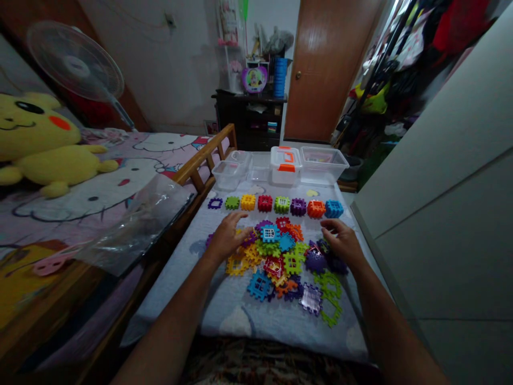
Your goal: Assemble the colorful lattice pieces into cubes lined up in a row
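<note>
A loose pile of coloured plastic interlocking building pieces lies on the cloth-covered table. My left hand [227, 238] is open at the pile's left edge, fingers stretched toward the blue window piece [269, 233] and above the yellow pieces [237, 263]. On the right, my right hand [342, 241] hovers with loosely bent fingers apart and nothing visible in them. It is nearest the dark purple pieces [316, 259]. A red window piece [274, 266], another blue piece [259, 286] and green frames [331, 310] lie closer to me. Behind the pile, small stacks sorted by colour form a row, including a red stack [265, 203] and a blue stack [334, 208].
Clear plastic bins [324, 164] and a lidded box with orange latches [285, 174] stand at the table's far end. A wooden bed rail [204, 160] runs along the left, with a plastic bag [140, 224] beside it. A pale cabinet [441, 203] borders the right.
</note>
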Action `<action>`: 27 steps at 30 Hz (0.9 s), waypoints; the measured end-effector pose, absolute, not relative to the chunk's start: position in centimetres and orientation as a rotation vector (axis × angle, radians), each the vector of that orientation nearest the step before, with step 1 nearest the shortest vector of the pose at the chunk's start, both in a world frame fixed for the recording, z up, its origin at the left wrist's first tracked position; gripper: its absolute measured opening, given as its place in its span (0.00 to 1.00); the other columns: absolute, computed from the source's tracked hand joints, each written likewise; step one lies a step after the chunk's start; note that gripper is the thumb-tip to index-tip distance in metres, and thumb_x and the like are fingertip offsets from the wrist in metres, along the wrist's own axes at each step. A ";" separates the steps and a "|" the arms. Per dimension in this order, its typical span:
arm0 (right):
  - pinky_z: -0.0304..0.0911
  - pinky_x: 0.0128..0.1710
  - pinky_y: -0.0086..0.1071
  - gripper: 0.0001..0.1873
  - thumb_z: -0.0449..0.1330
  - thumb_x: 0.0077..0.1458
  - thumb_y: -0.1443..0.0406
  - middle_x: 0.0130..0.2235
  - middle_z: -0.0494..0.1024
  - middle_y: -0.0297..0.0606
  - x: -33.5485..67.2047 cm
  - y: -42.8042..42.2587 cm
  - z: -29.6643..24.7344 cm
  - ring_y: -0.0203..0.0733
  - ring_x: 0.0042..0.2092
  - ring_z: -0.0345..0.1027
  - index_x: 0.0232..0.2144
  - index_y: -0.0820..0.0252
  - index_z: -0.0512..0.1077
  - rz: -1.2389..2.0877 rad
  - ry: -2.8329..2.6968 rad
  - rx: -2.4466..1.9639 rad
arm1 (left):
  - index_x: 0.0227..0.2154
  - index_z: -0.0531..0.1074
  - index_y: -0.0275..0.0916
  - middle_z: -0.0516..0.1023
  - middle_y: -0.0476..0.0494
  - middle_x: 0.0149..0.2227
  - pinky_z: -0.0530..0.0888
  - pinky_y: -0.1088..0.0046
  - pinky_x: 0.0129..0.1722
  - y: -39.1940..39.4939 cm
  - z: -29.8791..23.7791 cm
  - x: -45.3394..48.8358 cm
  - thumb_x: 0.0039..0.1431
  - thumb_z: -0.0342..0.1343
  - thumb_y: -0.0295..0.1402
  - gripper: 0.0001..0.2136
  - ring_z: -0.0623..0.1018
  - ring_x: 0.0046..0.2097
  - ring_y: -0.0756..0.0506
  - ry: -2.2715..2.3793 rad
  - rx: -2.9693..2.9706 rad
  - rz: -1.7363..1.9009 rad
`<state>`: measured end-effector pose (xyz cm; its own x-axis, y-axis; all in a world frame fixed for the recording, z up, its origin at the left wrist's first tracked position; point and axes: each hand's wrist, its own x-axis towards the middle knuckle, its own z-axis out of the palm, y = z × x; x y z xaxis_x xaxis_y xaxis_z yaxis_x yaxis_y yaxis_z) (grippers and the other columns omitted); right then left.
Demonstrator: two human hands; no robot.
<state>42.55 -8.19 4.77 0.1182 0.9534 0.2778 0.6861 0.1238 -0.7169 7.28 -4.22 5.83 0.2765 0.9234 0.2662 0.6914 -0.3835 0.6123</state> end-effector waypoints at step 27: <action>0.59 0.58 0.45 0.27 0.66 0.50 0.66 0.54 0.71 0.47 32.7 -4.9 6.5 0.52 0.56 0.64 0.53 0.60 0.71 0.560 -2.395 -1.336 | 0.35 0.76 0.39 0.79 0.40 0.41 0.73 0.62 0.54 -3.8 0.5 1.2 0.55 0.50 0.37 0.12 0.79 0.47 0.39 1.957 1.880 0.999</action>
